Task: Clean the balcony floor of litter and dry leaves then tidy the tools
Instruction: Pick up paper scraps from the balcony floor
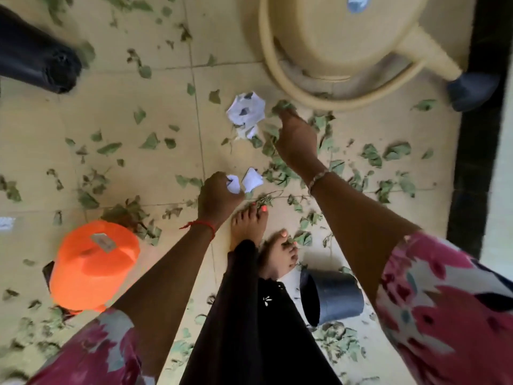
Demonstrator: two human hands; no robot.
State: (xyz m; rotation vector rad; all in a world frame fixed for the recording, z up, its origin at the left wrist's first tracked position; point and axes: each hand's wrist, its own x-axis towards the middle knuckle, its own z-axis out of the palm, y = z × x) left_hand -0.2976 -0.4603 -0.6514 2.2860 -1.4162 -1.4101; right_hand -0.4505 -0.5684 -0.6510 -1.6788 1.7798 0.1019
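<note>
Dry green leaves [150, 141] lie scattered over the beige tiled floor [155, 87]. My left hand [218, 194] is closed around a small crumpled white paper [233, 184]. Just to its right a second white scrap [252, 180] rests on the tiles. A larger crumpled paper [245, 109] lies further ahead. My right hand [295, 136] reaches down beside that paper, its fingertips pinching a green leaf [283, 106] near the rim of a beige plastic chair.
The beige chair [333, 51] stands ahead on the right. An overturned orange bucket [94, 265] sits at the left, a black pot [333, 295] lies on its side by my bare feet [249, 226], and a black roll [36, 54] lies at the upper left. A dark wall base [477, 162] borders the right.
</note>
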